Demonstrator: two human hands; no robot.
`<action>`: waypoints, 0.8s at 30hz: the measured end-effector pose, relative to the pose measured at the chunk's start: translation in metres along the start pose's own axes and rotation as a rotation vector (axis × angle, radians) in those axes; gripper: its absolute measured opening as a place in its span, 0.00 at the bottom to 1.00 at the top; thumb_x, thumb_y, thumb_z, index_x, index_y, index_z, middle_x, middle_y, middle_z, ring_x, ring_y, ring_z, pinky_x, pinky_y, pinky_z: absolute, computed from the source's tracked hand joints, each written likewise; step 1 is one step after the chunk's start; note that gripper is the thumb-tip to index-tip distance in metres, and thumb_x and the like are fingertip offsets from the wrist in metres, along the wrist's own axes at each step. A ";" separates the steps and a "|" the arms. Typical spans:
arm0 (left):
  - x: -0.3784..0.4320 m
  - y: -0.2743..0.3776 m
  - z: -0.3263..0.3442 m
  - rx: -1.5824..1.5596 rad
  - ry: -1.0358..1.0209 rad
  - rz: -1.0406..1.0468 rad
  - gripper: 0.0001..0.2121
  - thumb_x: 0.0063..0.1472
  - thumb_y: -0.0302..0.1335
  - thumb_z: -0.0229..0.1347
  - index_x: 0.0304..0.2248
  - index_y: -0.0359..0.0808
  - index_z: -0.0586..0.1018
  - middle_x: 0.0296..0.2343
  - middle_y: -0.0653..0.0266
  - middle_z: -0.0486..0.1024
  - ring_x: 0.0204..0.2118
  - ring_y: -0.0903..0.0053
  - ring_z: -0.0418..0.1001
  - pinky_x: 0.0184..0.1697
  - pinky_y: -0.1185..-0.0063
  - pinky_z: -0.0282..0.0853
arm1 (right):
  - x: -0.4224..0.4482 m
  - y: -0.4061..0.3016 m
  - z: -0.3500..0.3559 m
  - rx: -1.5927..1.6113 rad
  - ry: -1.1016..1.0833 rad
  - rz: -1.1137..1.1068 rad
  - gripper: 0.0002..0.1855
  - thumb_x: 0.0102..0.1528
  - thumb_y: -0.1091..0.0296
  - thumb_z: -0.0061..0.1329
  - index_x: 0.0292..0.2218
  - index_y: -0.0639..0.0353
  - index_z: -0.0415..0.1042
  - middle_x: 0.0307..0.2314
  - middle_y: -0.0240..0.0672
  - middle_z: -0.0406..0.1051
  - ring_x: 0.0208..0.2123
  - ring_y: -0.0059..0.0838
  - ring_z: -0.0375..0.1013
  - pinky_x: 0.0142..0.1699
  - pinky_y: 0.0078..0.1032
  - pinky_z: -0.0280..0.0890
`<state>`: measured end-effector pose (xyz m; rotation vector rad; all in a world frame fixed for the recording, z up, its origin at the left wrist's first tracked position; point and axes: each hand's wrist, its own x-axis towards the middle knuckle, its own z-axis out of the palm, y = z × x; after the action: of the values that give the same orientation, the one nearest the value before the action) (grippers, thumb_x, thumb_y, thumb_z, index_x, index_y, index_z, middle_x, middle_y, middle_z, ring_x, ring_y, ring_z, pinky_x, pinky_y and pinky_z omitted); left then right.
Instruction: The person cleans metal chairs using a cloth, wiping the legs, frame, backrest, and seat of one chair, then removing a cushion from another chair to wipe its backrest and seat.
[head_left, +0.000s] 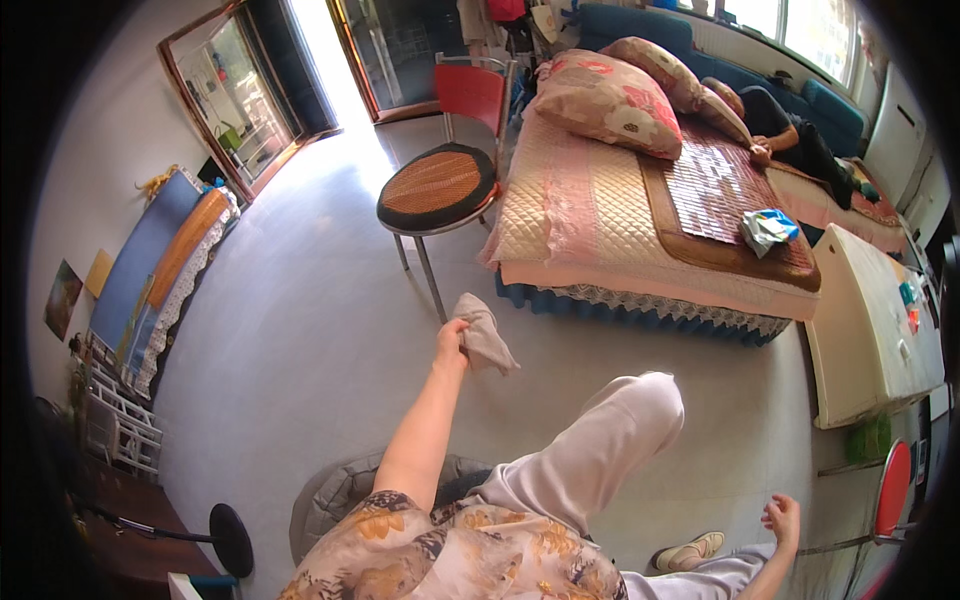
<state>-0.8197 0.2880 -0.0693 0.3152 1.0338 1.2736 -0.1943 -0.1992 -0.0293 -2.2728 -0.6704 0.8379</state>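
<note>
Held out in front of me, my left hand (452, 345) is closed around a beige cloth (484, 335), whose loose end hangs to the right. The cloth is over the floor, near the front leg of a metal chair (469, 94) with a red back and a round woven seat pad (437, 186). At the lower right, my right hand (782, 517) is raised above the floor with bent fingers and nothing visible in it. A red round seat (892, 491) is to its right.
A bed (600, 240) with a quilted cover, floral pillows (607, 101) and a crumpled packet (768, 229) stands ahead. Another person (795, 139) reclines beyond it. A white cabinet (847, 330) is at right. A blue padded bench (142, 262) and a round black stand base (231, 540) are at left.
</note>
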 end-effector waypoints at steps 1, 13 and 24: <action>0.005 0.015 0.000 -0.128 0.008 -0.056 0.15 0.49 0.25 0.50 0.39 0.31 0.73 0.34 0.57 0.75 0.38 0.64 0.75 0.44 0.66 0.73 | -0.001 0.003 0.002 -0.039 0.004 0.041 0.23 0.50 0.73 0.46 0.48 0.71 0.67 0.26 0.40 0.74 0.20 0.26 0.74 0.22 0.22 0.68; 0.171 0.124 -0.073 0.068 0.007 0.187 0.34 0.43 0.22 0.54 0.53 0.36 0.61 0.44 0.52 0.67 0.49 0.61 0.66 0.51 0.65 0.66 | -0.035 0.008 0.050 -0.057 0.066 0.197 0.22 0.50 0.73 0.48 0.48 0.69 0.67 0.25 0.37 0.72 0.19 0.25 0.73 0.21 0.23 0.65; 0.285 0.179 -0.059 0.273 -0.108 0.154 0.27 0.42 0.17 0.53 0.46 0.38 0.65 0.36 0.56 0.70 0.39 0.61 0.71 0.41 0.66 0.73 | -0.079 0.016 0.068 0.034 0.267 0.144 0.17 0.53 0.71 0.50 0.44 0.67 0.72 0.29 0.32 0.74 0.24 0.19 0.72 0.25 0.17 0.65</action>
<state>-0.9957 0.5785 -0.1049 0.6769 1.1078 1.2378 -0.2913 -0.2350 -0.0509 -2.3662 -0.3725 0.5897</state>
